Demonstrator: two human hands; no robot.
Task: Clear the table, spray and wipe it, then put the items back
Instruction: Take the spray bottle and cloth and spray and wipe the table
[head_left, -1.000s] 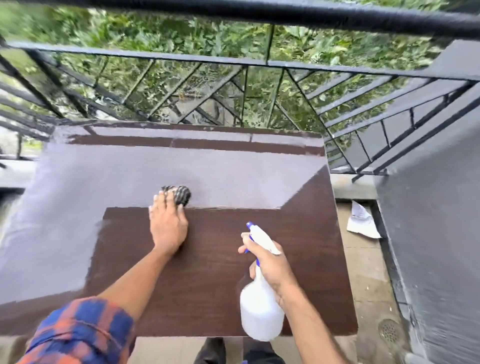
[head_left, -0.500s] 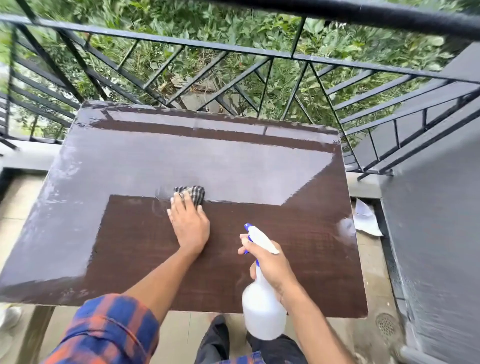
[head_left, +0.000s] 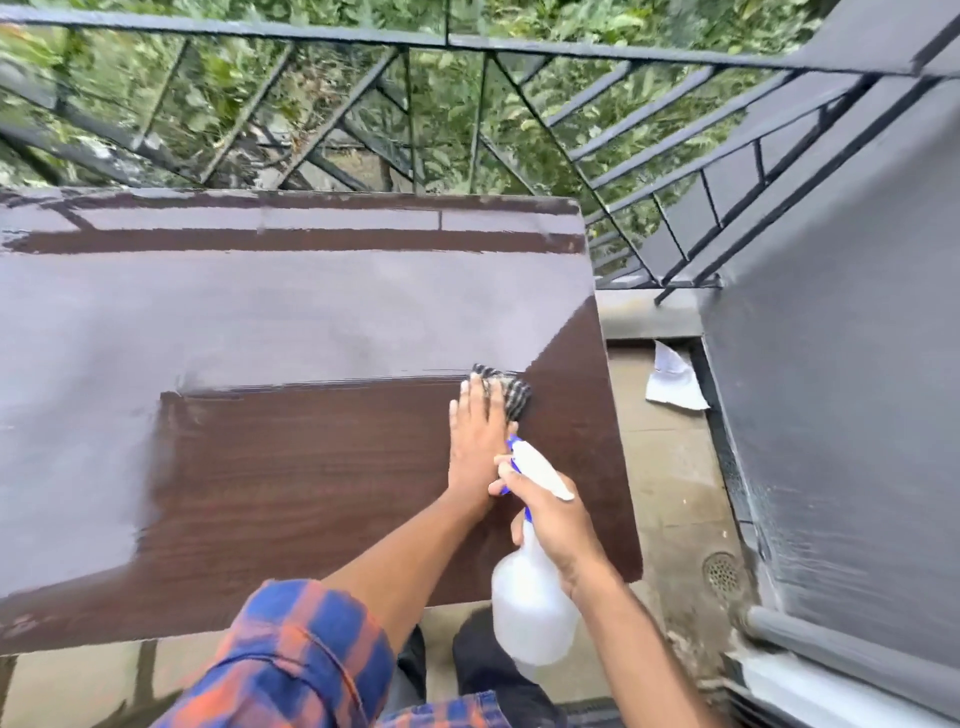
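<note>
Nearest the person, at the near right edge of the bench (head_left: 291, 493), the right hand (head_left: 558, 525) has its grip wrapped around the neck of the white spray bottle (head_left: 530, 597), with one finger at the blue trigger; the bottle hangs off the bench edge, nozzle pointing far and left. Just beyond it, the left hand (head_left: 475, 431) lies flat, fingers stretched out and pressed down on the checked cloth (head_left: 506, 392), which sits near the right edge of the bench. Wiping is the step in hand. To do it well, I would keep the palm flat and run overlapping passes, carrying each one right to the edges. Farther off, much of the bench shows only pale glare, so I cannot tell how wet it is. Beyond stands the railing (head_left: 467, 41).
</note>
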